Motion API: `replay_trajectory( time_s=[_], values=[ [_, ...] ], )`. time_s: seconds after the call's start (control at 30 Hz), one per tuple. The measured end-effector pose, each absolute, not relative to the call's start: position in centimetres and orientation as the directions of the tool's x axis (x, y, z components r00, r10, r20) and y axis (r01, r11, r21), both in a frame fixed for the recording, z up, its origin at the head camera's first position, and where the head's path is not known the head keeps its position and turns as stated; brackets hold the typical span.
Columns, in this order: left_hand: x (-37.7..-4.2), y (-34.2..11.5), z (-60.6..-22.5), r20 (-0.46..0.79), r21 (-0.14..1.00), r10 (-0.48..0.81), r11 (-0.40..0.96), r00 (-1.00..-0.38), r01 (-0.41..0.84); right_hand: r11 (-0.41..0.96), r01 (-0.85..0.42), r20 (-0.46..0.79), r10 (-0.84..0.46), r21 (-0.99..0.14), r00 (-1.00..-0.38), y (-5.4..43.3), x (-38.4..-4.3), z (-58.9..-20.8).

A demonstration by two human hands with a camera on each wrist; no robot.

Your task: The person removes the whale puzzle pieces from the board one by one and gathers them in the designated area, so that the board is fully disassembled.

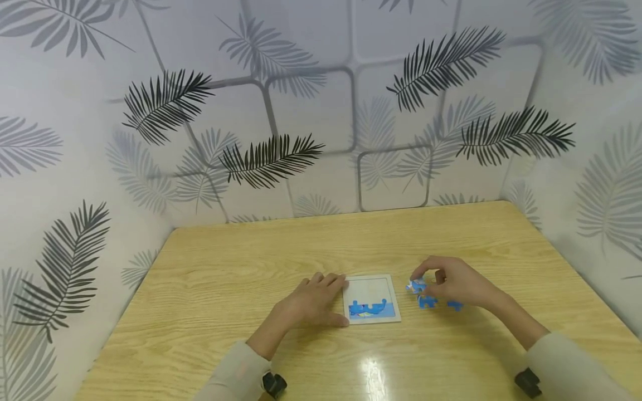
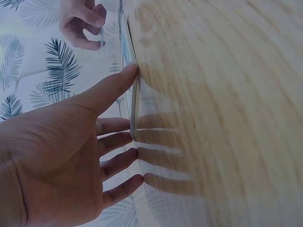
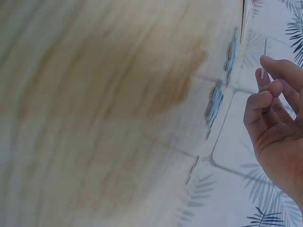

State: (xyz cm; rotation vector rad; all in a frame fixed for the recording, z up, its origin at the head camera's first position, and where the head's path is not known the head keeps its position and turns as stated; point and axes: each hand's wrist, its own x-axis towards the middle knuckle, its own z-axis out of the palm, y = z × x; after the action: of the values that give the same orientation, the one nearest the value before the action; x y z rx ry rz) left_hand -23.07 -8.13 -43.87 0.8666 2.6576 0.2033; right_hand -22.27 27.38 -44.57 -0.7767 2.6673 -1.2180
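A square white puzzle tray [image 1: 371, 277] lies flat on the table, its bottom part filled with joined blue pieces [image 1: 371, 310]. My left hand [image 1: 313, 303] rests at the tray's left side. Its thumb [image 2: 113, 90] touches the near corner, and the fingers reach down to the tray edge and the tabletop. To the right of the tray, my right hand [image 1: 458, 281] pinches a blue jigsaw piece [image 1: 416, 285] between thumb and fingertips. That piece appears edge-on and raised off the table in the right wrist view. Loose blue pieces [image 1: 427, 302] lie below this hand, which partly covers them.
Another loose piece [image 1: 455, 305] lies farther right on the wooden table [image 1: 251, 267]. Behind the table rises a wall [image 1: 321, 184] with a leaf pattern. Dark straps [image 1: 274, 384] show at both sleeves.
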Motion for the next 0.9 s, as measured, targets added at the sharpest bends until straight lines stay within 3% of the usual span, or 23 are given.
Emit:
replay_trajectory(
  time_s=[0.27, 0.9],
  values=[
    [-23.1, -8.0, -43.9, -0.279, 0.230, 0.590, 0.807, -0.758, 0.544, 0.590, -0.382, 0.106, -0.447, -0.712, -0.888, 30.2, -21.4, -44.7],
    [-22.9, -8.1, -43.8, -0.276, 0.239, 0.590, 0.807, -0.758, 0.541, 0.599, -0.420, 0.131, -0.464, -0.681, -0.876, 37.7, -19.8, -46.0]
  ],
)
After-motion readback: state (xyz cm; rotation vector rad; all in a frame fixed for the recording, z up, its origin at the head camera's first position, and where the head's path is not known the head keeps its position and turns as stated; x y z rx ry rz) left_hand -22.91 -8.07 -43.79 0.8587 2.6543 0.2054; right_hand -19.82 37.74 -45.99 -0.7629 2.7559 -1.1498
